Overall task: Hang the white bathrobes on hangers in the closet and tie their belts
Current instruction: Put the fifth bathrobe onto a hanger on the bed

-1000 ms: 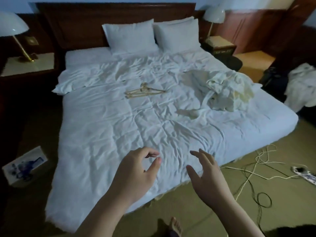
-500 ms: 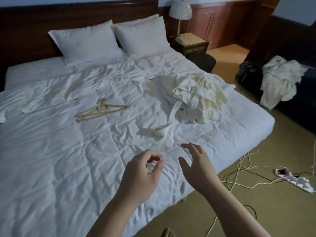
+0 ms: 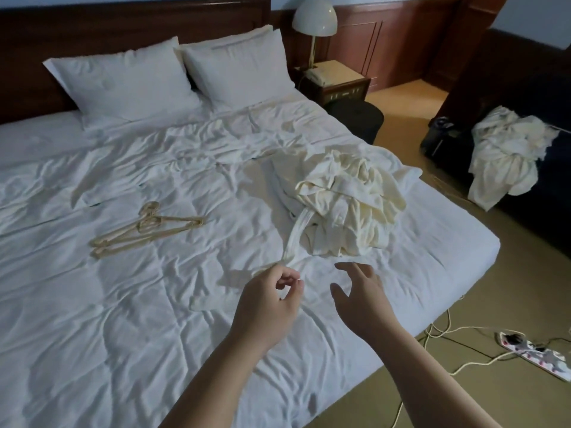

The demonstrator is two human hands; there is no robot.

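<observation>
my left hand (image 3: 267,307) hovers at lower centre of the frame over the bed (image 3: 92,304), fingers loosely curled with thumb and forefinger near each other, holding nothing; my right hand (image 3: 360,296) hangs just beside it toward the right, fingers spread and relaxed, also holding nothing; both are above bare rumpled sheet, with open room to the left and toward the bottom of the frame; the bed's edge runs diagonally from right of centre down to the bottom, and past it is floor with a tangle of cables (image 3: 448,338) and a power strip (image 3: 537,356) at lower right; the bathrobe (image 3: 346,205) lies crumpled in a cream heap right of centre, near that edge; its belt (image 3: 296,239) trails down out of the heap toward my left hand, the end just above my fingers, whether touching them i cannot tell; the hangers (image 3: 145,231) lie flat and stacked left of centre, well apart from the robe; a second bathrobe (image 3: 506,156) is draped over dark furniture at the far right; two pillows (image 3: 173,75) sit at the upper left against the headboard; a lamp (image 3: 315,18) stands at top centre.
</observation>
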